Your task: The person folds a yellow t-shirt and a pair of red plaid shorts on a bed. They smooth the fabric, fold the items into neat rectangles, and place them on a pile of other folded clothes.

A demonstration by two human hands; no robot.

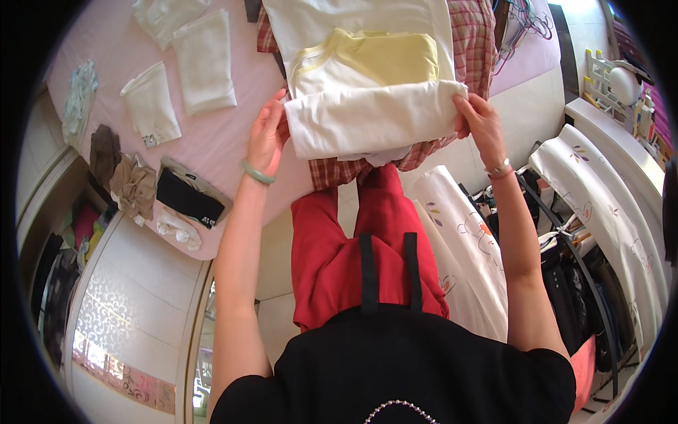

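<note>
A white T-shirt with a pale yellow neck and shoulder part [381,113] lies partly folded in front of me, its lower part turned up into a broad white band. My right hand [480,116] pinches the band's right corner between thumb and fingers. At the band's left edge, my left hand [267,134] holds the cloth, some fingers hidden behind it. Beneath it are another white garment [282,21] and a red plaid cloth [477,42].
Folded white garments [203,63] lie at the left of the pink-sheeted bed [240,141]. Nearer me are a folded black and beige garment [189,198] and crumpled brown clothes [134,187]. Hangers [526,25] lie far right; a clothes rack with a white cover [600,191] stands right.
</note>
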